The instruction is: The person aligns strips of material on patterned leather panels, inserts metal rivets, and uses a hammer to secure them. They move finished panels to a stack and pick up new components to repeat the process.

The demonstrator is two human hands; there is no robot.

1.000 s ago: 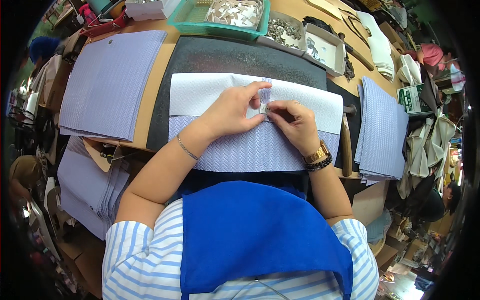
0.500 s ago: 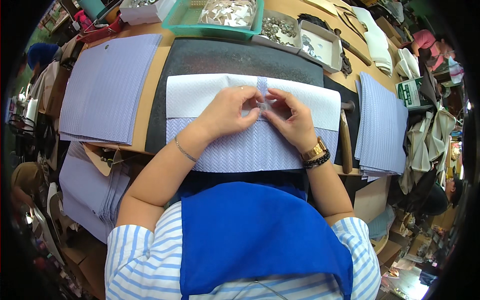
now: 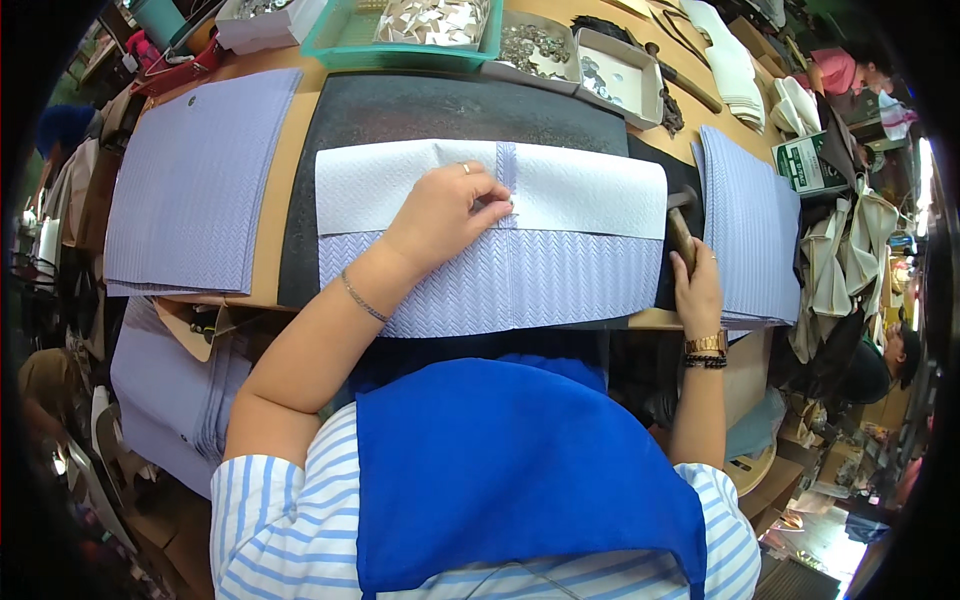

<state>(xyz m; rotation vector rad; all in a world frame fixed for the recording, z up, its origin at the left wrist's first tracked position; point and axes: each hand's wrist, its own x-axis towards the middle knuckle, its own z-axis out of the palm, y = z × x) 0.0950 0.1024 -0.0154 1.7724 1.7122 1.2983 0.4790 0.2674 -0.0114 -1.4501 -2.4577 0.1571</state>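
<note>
Right fingers grasp the hammer beside the sheet; left fingers pinched over it; mat extends past its far edge.

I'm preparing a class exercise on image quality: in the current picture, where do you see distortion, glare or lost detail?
Head view: surroundings bend toward a black rim; same head view: a bright patch at lower right looks washed out; head view again: the lilac sheet's weave reads clearly, but detail at the left hand's fingertips is too small to make out.

the lilac sheet looks matt and ridged
</note>
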